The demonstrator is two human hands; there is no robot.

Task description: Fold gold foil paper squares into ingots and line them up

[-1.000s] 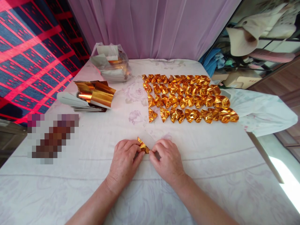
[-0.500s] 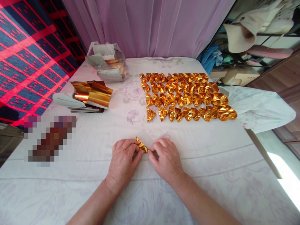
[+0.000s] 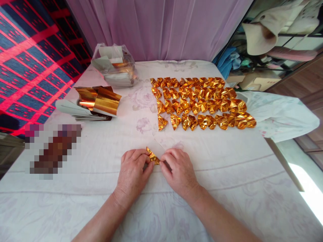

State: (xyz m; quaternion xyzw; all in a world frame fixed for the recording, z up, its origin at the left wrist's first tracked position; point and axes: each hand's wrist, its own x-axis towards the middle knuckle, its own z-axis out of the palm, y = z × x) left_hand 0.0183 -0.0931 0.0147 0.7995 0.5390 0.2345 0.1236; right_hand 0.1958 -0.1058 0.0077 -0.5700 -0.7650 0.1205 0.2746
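Both hands rest low on the worktop (image 3: 227, 188), which a white flowered cloth covers. The left hand (image 3: 132, 174) and the right hand (image 3: 178, 173) meet at a small gold foil paper (image 3: 153, 156) — its fingers are bent and closed on it from each side, pinching it between the fingertips. The paper lies near the front middle of the worktop, partly folded, with a pale flap (image 3: 158, 148) showing behind it. Farther back lie the folded gold pieces (image 3: 202, 102) in four rows, close together. At the left is a stack of gold sheets (image 3: 97, 102), and behind it a clear plastic bag (image 3: 114, 65).
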